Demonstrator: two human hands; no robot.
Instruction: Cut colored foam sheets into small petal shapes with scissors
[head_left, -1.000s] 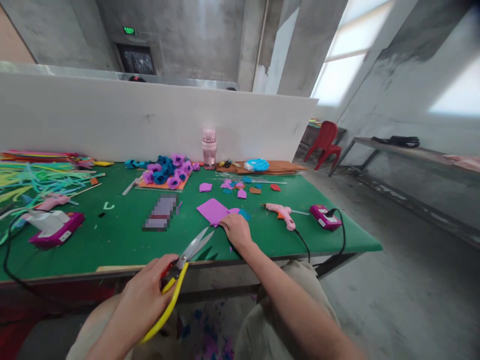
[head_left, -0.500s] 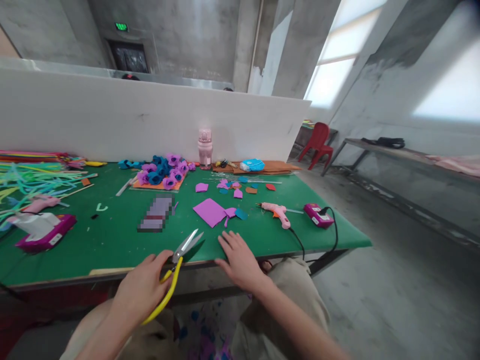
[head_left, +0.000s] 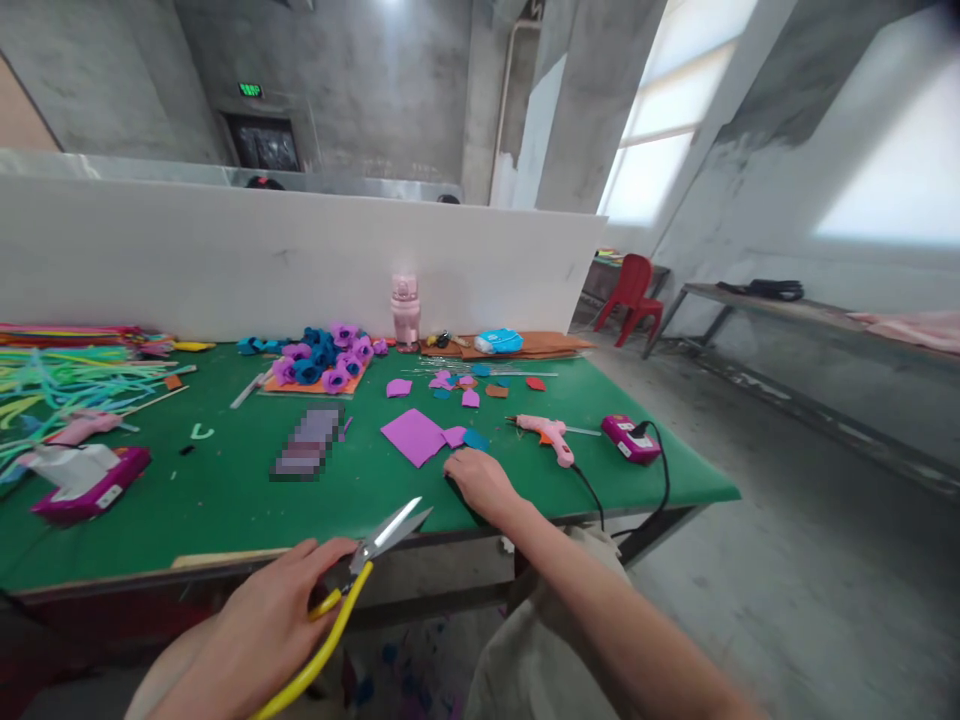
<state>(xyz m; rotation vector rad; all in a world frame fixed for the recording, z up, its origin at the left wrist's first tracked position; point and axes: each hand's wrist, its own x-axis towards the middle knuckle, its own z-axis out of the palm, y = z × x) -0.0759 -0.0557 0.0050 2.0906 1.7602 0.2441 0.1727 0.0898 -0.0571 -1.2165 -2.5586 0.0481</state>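
Observation:
My left hand [head_left: 289,615] is closed around a pair of scissors [head_left: 375,555] with yellow handles, at the table's front edge. The blades are parted and point away to the right. My right hand [head_left: 480,483] rests low over the green table, fingers curled down, and what lies under its fingertips is hidden. Just beyond these fingers are a small purple piece [head_left: 454,437] and a blue piece [head_left: 475,440]. To their left lies a larger purple square sheet [head_left: 414,437]. A pink glue gun [head_left: 546,432] lies right of my right hand.
Purple and blue flowers [head_left: 322,358] sit at the back, near a pink bottle [head_left: 406,312]. Small cut pieces [head_left: 470,398] are scattered mid-table. A magenta box [head_left: 630,440] with a black cord stands right. Colourful strips [head_left: 67,375] and another magenta box [head_left: 94,490] are left.
My right hand has moved forward from the table's front edge to the small purple piece, and its spread fingers have curled. The scissors have shifted slightly toward me and right, still held.

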